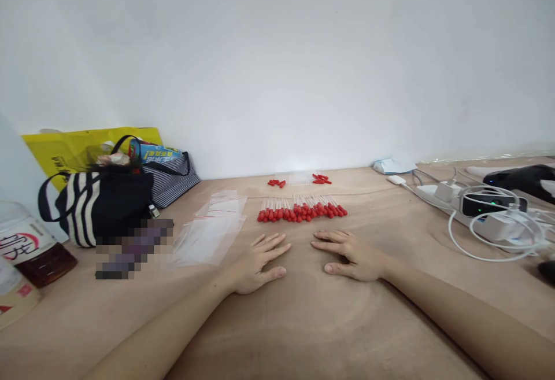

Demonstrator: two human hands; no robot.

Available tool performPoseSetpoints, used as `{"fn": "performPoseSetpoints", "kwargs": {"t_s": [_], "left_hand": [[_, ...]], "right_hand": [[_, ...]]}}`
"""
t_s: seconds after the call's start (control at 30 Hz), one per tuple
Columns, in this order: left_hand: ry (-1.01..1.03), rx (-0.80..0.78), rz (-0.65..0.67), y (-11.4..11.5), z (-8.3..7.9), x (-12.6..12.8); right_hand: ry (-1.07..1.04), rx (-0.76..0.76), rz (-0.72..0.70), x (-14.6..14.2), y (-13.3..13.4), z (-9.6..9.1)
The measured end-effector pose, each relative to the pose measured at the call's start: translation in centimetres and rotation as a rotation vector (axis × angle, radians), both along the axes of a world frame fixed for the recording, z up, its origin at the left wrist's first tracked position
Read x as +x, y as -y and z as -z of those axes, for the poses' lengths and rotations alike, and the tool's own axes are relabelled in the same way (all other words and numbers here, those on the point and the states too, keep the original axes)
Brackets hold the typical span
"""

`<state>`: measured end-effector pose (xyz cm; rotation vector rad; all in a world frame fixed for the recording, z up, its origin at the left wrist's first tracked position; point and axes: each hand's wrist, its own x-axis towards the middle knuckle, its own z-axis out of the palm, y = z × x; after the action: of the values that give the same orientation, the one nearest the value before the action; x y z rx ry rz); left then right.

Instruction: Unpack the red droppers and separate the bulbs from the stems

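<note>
My left hand (261,264) lies flat on the wooden table (299,322), fingers spread, holding nothing. Opposite it, my right hand (350,255) also rests flat with fingers apart and nothing in it. Just beyond both hands is a long row of thin clear sticks with red tips (302,209), the red ends facing me; their exact kind I cannot tell. Left of the row, beside my left hand, lies a stack of clear zip bags (212,229). Farther back are a small group of red-tipped pieces (276,183) and another small group (321,179).
On the left stand a black bag with white stripes (104,198), a striped bag (171,180), a yellow bag (147,134) and a bottle of dark drink (47,261). To the right, white cables (455,241) loop around a power strip (425,194). A tissue pack (394,165) sits by the wall.
</note>
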<state>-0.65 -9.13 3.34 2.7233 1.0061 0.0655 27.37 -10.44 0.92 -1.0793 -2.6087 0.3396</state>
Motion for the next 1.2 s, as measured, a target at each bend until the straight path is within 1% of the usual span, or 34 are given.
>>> {"fn": "performPoseSetpoints", "kwargs": {"t_s": [0.1, 0.2, 0.27, 0.37, 0.43, 0.5, 0.57, 0.77, 0.87, 0.93, 1.0, 1.07, 1.13, 1.2], "left_hand": [[0.046, 0.029, 0.009, 0.1, 0.1, -0.1], [0.155, 0.107, -0.030, 0.0, 0.5, 0.0], [0.264, 0.191, -0.055, -0.4, 0.7, 0.2], [0.408, 0.316, -0.042, -1.6, 1.0, 1.0], [0.453, 0.359, -0.022, -2.5, 1.1, 1.8], [0.471, 0.373, 0.011, -3.2, 1.3, 2.4], [0.481, 0.372, 0.051, -3.6, 1.3, 2.7], [0.482, 0.346, 0.127, -3.4, 1.3, 2.4], [0.486, 0.353, 0.132, -3.4, 1.3, 2.4], [0.482, 0.362, 0.134, -3.5, 1.3, 2.4], [0.486, 0.393, 0.112, -3.5, 1.4, 2.4], [0.517, 0.481, 0.027, -3.5, 1.5, 2.3], [0.556, 0.591, -0.095, -3.5, 1.5, 2.3], [0.556, 0.643, -0.164, -3.5, 1.5, 2.2]], "right_hand": [[-0.034, 0.033, 0.005, 0.0, 0.1, 0.2], [-0.119, 0.113, 0.059, -0.1, -0.2, 0.7], [-0.186, 0.220, 0.179, -0.3, -1.0, 1.0], [-0.264, 0.432, 0.458, -0.8, -3.2, 1.1], [-0.295, 0.528, 0.606, -1.3, -4.7, 1.0], [-0.305, 0.591, 0.708, -1.9, -6.0, 0.9], [-0.298, 0.631, 0.763, -2.3, -6.9, 1.0], [-0.294, 0.633, 0.785, -2.8, -7.6, 1.6], [-0.337, 0.649, 0.835, -2.7, -7.4, 1.2], [-0.405, 0.667, 0.880, -2.5, -7.0, 0.8], [-0.482, 0.664, 0.872, -2.2, -6.3, 0.4], [-0.531, 0.612, 0.770, -2.0, -5.4, 0.3], [-0.526, 0.528, 0.604, -2.0, -4.3, 0.4], [-0.485, 0.456, 0.449, -2.3, -3.5, 0.6]]}}
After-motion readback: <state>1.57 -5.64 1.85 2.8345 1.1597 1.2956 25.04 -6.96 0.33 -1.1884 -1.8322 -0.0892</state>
